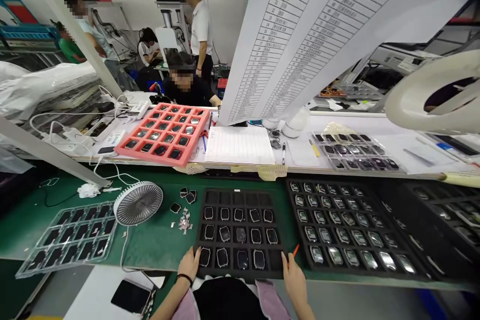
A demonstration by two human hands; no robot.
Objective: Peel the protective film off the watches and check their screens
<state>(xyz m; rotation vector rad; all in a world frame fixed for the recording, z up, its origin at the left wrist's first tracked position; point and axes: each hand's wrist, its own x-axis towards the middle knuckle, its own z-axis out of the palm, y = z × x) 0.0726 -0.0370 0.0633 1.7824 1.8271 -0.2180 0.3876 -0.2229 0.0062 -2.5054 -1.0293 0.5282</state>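
A black compartment tray [237,197] holding several small dark screen parts lies on the green mat right in front of me. My left hand [189,263] rests on its near left corner, fingers closed over the edge. At the near right corner my right hand [293,272] grips the tray and also pinches a thin orange stick [296,249]. A few loose parts [185,221] lie just left of the tray.
A larger black tray [347,227] of parts sits to the right, a clear tray [71,236] and a small white fan [138,202] to the left. A red tray [165,133], papers and another clear tray [354,150] are on the white shelf behind. People work across the bench.
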